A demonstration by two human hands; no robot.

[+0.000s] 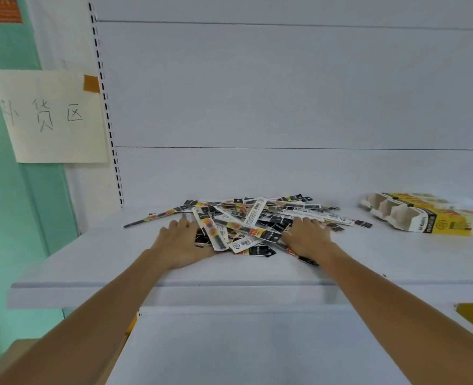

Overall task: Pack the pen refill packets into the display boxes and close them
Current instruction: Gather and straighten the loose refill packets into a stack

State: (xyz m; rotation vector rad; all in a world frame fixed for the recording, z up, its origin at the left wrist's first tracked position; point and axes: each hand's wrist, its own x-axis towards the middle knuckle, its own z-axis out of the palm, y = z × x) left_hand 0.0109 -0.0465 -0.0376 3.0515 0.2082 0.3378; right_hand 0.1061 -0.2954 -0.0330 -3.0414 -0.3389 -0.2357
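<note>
Packing looks unstarted: refill packets (pixel 254 220) lie heaped on the shelf (pixel 229 273), left hand (pixel 179 243) and right hand (pixel 308 240) flanking them, fingers straight and apart, display boxes (pixel 418 215) unfilled at right.

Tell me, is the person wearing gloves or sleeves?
No. The left hand and right hand are bare, without gloves. The left forearm and right forearm show no sleeves as far as the picture reaches; no watch, bracelet or ring is visible.
</note>
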